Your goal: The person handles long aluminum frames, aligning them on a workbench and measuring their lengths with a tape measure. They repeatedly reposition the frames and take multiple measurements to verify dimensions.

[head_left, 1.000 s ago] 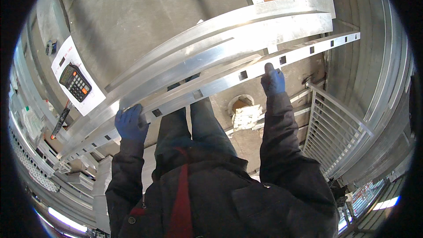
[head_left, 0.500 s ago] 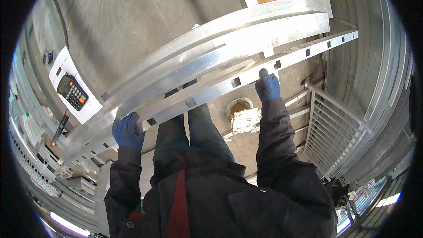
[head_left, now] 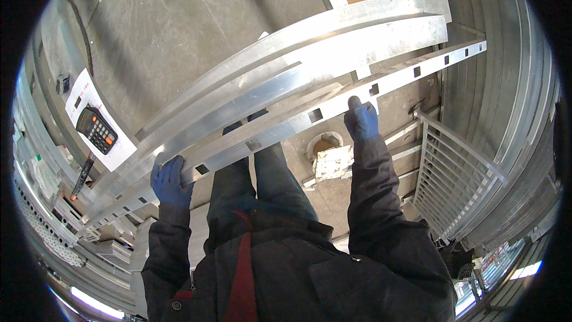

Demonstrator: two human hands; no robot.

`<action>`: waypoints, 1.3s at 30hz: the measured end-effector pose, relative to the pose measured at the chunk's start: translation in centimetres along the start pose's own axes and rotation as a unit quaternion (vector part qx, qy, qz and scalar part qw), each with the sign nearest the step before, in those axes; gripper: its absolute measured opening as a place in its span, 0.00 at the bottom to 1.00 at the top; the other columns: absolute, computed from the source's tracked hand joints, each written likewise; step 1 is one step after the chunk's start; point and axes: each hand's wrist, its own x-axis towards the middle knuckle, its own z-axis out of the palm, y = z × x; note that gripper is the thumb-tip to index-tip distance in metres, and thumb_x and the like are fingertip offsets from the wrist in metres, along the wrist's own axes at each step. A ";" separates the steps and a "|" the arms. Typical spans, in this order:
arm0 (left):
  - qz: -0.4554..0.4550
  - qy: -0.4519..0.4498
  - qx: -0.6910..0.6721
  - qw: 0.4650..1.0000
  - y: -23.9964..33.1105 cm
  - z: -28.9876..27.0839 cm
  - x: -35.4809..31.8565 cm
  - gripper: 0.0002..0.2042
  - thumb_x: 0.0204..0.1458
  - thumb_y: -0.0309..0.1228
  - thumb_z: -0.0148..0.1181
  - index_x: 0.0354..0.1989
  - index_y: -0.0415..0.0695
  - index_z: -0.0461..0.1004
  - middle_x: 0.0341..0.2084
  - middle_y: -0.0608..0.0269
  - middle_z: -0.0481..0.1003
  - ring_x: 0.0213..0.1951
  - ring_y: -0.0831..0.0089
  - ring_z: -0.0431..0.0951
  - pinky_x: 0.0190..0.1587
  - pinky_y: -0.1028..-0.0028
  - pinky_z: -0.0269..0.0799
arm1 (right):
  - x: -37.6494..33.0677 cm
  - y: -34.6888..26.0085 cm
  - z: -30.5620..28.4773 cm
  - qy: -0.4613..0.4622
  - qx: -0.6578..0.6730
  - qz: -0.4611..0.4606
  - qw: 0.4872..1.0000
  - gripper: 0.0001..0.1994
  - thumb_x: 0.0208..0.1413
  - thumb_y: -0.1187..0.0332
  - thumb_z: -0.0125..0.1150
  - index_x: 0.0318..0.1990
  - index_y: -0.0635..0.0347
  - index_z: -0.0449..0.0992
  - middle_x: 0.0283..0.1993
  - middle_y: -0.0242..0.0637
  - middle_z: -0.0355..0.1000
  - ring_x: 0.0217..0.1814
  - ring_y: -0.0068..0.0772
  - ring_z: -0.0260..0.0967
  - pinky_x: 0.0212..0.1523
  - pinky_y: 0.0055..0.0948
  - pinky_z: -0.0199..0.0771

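Observation:
A long silvery metal bar with a row of square holes [head_left: 279, 132] runs slantwise across in front of me, from lower left to upper right. My left hand [head_left: 171, 180], in a blue glove, grips it toward its left part, fingers laid over the top. Farther right, my right hand [head_left: 361, 118], also gloved in blue, is closed on the near edge beside one of the holes. Its thumb lies on the bar's face; the fingers underneath are hidden. Just beyond lie wider, plain metal profiles [head_left: 381, 42], side by side with the bar.
A black calculator [head_left: 96, 130] rests on a white paper sheet [head_left: 122, 152] at the left. A barred metal frame [head_left: 450, 173] stands at the right, near stacked long profiles [head_left: 500, 83]. Below the bar, a round bucket [head_left: 325, 142] sits on the floor beside a whitish block [head_left: 333, 163].
The whole view has shifted slightly, with things at the left sitting a little lower. Both hands keep their hold on the bar, at about the same places.

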 end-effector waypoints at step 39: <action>-0.015 -0.018 -0.045 0.999 -0.5 0.9 -0.9 0.33 0.39 0.35 0.76 0.60 0.45 0.78 0.56 0.50 0.80 0.57 0.48 0.80 0.61 0.55 0.74 | -0.5 -0.2 0.6 -0.006 0.026 -0.016 1.000 0.19 0.60 0.61 0.76 0.25 0.41 0.67 0.19 0.16 0.59 0.16 0.11 0.51 0.18 0.22 0.46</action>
